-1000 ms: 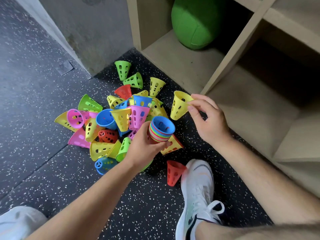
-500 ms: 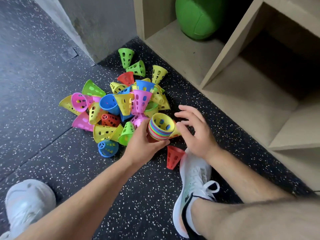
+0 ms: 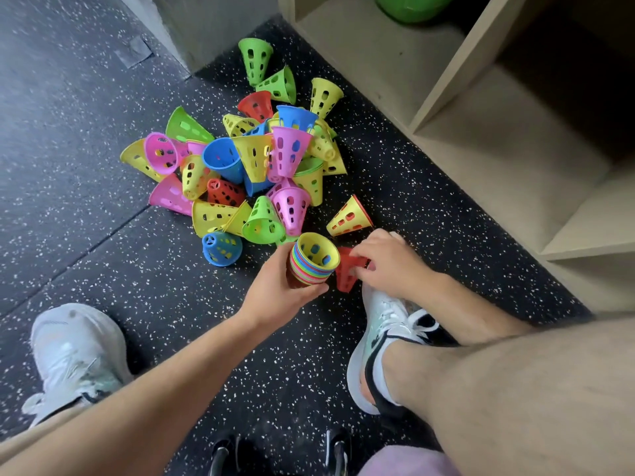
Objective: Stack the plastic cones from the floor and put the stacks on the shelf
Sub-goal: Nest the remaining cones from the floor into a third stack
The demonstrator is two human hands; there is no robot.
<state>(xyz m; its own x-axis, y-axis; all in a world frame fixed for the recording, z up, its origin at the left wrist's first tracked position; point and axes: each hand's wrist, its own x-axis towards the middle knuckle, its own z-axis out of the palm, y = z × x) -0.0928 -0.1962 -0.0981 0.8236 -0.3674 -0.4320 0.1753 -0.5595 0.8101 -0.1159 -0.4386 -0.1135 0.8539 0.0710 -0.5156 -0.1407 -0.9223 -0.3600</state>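
My left hand (image 3: pixel 278 290) grips a stack of nested cones (image 3: pixel 313 261), many-coloured, with a yellow cone on top and its mouth facing up. Right beside the stack, my right hand (image 3: pixel 388 262) pinches a red cone (image 3: pixel 345 274) lying on the floor by my shoe. A pile of loose cones (image 3: pixel 254 156) in yellow, pink, blue, green and red lies on the dark speckled floor beyond. A yellow cone with a red one inside (image 3: pixel 348 218) lies apart, just above my right hand. The wooden shelf (image 3: pixel 508 149) stands to the right.
A green ball (image 3: pixel 412 8) sits in the far shelf compartment. My white shoes rest on the floor, the left shoe (image 3: pixel 75 352) and the right shoe (image 3: pixel 385 341). A grey wall (image 3: pixel 213 25) meets the shelf at the back.
My right hand put the yellow cone onto the stack, then dropped down to the red cone by my shoe. My left hand brought the stack nearer to me.
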